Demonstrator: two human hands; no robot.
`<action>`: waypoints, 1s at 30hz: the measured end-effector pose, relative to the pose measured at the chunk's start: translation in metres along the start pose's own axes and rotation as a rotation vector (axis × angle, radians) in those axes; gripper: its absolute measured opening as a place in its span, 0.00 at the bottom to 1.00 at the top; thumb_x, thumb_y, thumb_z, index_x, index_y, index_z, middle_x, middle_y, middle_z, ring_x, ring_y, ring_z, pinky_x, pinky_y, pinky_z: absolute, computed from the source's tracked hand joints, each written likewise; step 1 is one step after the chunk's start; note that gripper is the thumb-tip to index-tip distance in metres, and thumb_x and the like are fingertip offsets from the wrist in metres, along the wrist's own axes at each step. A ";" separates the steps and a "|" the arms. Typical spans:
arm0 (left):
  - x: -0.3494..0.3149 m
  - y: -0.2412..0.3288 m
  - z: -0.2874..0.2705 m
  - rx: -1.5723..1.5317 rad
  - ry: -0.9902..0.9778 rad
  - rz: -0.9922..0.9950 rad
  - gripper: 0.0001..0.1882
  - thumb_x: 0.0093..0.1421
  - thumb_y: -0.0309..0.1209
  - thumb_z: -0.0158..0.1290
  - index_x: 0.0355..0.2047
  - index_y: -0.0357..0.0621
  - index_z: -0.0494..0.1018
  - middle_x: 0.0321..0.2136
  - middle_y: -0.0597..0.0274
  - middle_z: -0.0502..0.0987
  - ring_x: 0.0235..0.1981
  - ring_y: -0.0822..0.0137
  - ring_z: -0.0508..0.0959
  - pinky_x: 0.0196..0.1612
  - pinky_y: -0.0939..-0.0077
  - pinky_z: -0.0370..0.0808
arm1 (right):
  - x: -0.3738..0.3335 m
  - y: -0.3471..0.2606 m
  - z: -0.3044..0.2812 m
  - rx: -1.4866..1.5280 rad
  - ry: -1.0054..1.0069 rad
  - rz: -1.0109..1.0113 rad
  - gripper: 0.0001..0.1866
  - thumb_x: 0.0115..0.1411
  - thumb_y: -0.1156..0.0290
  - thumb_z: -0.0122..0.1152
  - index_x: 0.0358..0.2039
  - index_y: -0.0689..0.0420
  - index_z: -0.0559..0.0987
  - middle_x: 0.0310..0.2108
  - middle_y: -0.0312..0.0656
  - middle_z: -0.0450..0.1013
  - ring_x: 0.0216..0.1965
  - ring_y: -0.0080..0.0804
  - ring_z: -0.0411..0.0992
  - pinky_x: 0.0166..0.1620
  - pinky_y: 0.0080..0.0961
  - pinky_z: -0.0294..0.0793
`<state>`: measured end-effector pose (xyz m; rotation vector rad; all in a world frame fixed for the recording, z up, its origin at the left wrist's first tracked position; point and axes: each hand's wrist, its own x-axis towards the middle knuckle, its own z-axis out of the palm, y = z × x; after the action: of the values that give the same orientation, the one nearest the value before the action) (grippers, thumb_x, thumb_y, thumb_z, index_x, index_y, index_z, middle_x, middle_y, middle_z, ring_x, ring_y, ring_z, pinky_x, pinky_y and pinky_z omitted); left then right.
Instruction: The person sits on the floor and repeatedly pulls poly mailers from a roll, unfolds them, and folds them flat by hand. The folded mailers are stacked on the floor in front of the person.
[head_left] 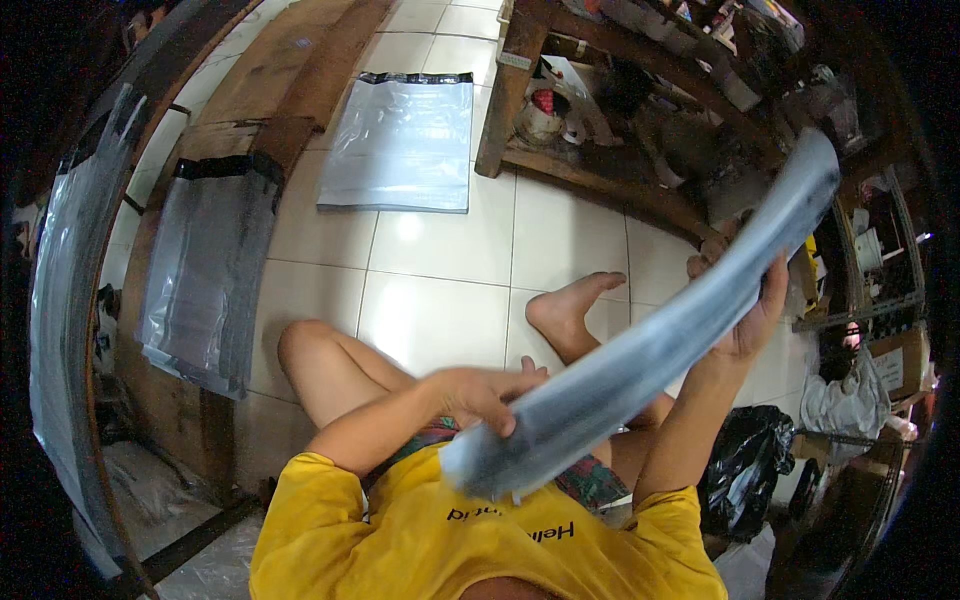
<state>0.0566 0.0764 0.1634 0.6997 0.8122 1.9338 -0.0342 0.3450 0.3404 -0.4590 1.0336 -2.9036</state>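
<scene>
A stack of grey mailer bags (650, 345) is held in the air over the lap, slanting from lower left to upper right above the tiled floor (440, 250). The left hand (480, 395) is closed over its lower end, the right hand (750, 315) clamped near the upper part, elbow bent. The sagging stack is best kept level, both ends gripped firmly

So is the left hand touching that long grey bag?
Touching. The head view shows the left hand with its fingers lying on the near end of the grey bag.
</scene>
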 end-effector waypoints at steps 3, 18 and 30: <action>0.001 -0.087 0.010 0.005 0.271 0.348 0.67 0.46 0.53 0.73 0.72 0.32 0.44 0.69 0.43 0.57 0.70 0.59 0.55 0.73 0.65 0.42 | 0.010 0.017 -0.006 0.207 -0.358 0.005 0.43 0.61 0.43 0.63 0.66 0.57 0.62 0.62 0.53 0.64 0.45 0.45 0.74 0.50 0.48 0.78; -0.008 -0.083 0.003 0.259 0.102 0.162 0.86 0.40 0.59 0.75 0.68 0.34 0.13 0.73 0.50 0.40 0.73 0.63 0.38 0.73 0.67 0.36 | -0.009 0.074 0.003 0.472 -0.632 0.136 0.34 0.72 0.54 0.49 0.70 0.60 0.56 0.37 0.43 0.68 0.28 0.33 0.69 0.31 0.30 0.68; -0.018 -0.069 0.029 0.715 0.231 0.007 0.77 0.49 0.54 0.71 0.70 0.36 0.17 0.67 0.45 0.62 0.69 0.57 0.61 0.69 0.63 0.59 | -0.010 0.102 0.017 0.625 -0.743 0.133 0.42 0.64 0.55 0.64 0.70 0.57 0.55 0.42 0.43 0.70 0.35 0.35 0.73 0.40 0.35 0.76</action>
<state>0.1215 0.0945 0.1264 0.8930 1.6845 1.7324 -0.0278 0.2561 0.2872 -1.2015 0.0496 -2.3849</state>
